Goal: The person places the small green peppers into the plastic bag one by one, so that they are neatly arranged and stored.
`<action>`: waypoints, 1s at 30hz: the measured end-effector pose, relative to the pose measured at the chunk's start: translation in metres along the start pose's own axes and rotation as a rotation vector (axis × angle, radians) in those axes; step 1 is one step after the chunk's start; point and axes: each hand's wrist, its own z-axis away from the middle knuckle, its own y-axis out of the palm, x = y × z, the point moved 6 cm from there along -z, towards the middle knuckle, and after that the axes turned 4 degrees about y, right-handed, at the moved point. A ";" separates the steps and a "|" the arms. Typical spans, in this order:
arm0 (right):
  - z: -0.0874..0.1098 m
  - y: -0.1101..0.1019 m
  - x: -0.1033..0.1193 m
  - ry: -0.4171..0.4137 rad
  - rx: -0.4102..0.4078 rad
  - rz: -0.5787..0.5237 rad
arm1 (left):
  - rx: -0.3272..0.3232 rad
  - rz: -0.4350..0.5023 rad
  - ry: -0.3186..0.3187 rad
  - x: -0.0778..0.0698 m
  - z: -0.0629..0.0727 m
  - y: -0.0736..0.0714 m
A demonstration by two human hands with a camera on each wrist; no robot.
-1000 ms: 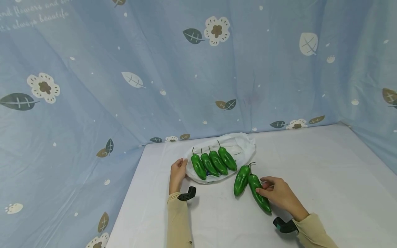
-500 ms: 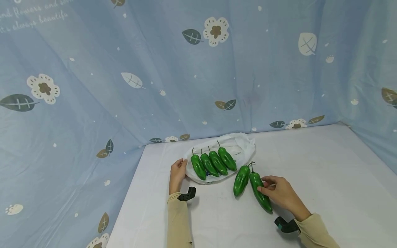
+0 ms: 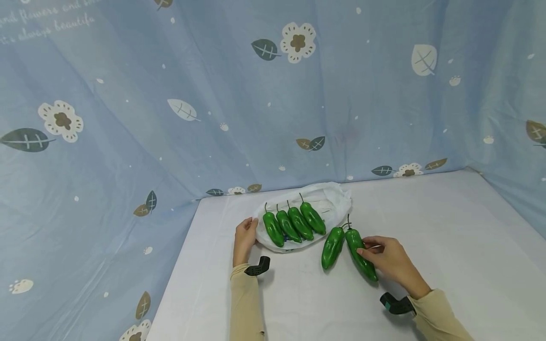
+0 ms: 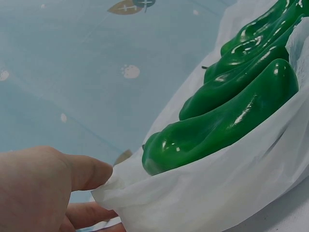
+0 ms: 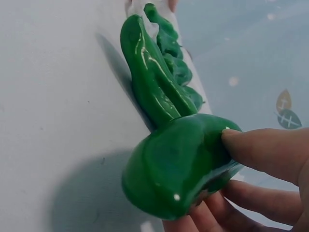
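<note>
My left hand [image 3: 245, 238] pinches the left edge of a thin white plastic bag [image 3: 337, 203] between thumb and fingers; the left wrist view shows the bag's rim [image 4: 120, 191] folded in that grip. Several glossy green peppers [image 4: 222, 125] lie side by side on the bag, stems pointing away. To the right, my right hand [image 3: 390, 258] holds one long green pepper [image 5: 178, 164], thumb on one side and fingers on the other. Its shadow shows on the table below it in the right wrist view. Close to its left, another green pepper [image 3: 332, 248] lies on the table, just off the bag's edge.
A white cloth [image 3: 448, 237] covers the table. Behind and to the left hangs a blue curtain [image 3: 239, 94] with leaf and flower prints, and the bag lies near its foot. Black cameras are strapped to the left wrist [image 3: 258, 266] and right wrist [image 3: 396, 304].
My right hand has shifted slightly away from me and to the right, bringing its pepper along; that pepper's stem end now stands farther back. My left hand and the bag have stayed put.
</note>
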 end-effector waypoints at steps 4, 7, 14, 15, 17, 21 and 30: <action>-0.002 -0.003 0.001 0.000 -0.008 0.014 | 0.001 -0.002 -0.001 0.000 -0.002 0.000; -0.003 -0.006 0.002 -0.009 -0.016 0.027 | 0.001 -0.003 0.004 0.000 -0.002 0.000; -0.007 -0.014 0.011 -0.038 -0.044 0.027 | 0.002 -0.008 0.008 -0.002 0.000 -0.001; -0.007 -0.015 0.012 -0.043 -0.049 0.029 | 0.002 -0.010 0.009 -0.002 0.000 -0.001; -0.009 -0.017 0.013 -0.050 -0.055 0.029 | 0.004 -0.012 0.007 -0.001 0.000 -0.001; -0.013 -0.019 0.015 -0.060 -0.065 0.028 | 0.008 -0.007 0.004 -0.001 0.000 -0.001; -0.023 -0.023 0.023 -0.080 -0.078 0.020 | 0.012 -0.018 0.005 -0.001 0.000 -0.001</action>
